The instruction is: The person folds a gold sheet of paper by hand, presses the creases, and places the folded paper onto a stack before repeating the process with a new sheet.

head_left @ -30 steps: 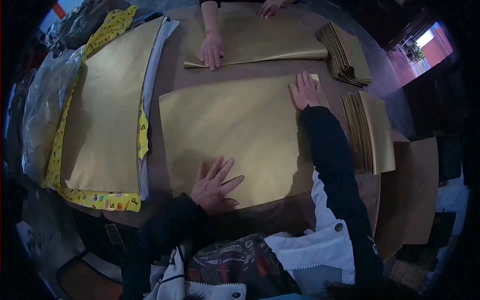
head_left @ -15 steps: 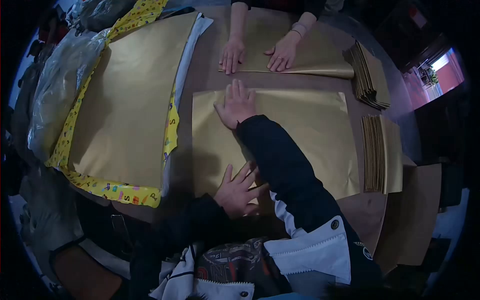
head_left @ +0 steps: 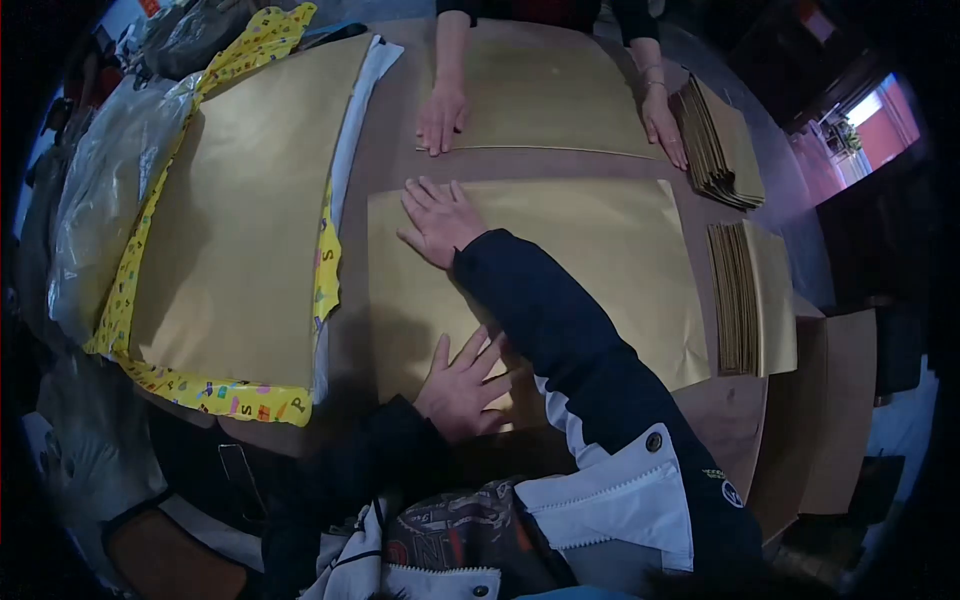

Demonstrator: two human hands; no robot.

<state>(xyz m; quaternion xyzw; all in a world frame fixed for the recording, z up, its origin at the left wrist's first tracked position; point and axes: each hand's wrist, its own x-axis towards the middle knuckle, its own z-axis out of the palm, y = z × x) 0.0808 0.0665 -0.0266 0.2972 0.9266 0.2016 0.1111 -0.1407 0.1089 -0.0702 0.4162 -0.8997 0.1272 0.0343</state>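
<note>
A large sheet of gold-brown paper [head_left: 600,270] lies flat on the table in front of me. My right hand [head_left: 443,222] rests palm down near its far left edge, with the fingers spread out. Closer to my body, my left hand [head_left: 465,388] is also flat on the sheet, fingers splayed, by the near edge. My right sleeve crosses over the paper and hides part of it. Neither hand grips anything.
A co-worker's hands [head_left: 442,115] press on a folded gold-brown sheet [head_left: 545,90] opposite. At left, a stack of large sheets [head_left: 255,210] lies on yellow printed wrapping [head_left: 225,392]. Folded paper bundles [head_left: 735,300] stand at right, beside a cardboard box [head_left: 835,410].
My right hand has shifted slightly left and toward me; my left hand stays about where it was. One of the co-worker's hands has slid along the fold to the right end.
</note>
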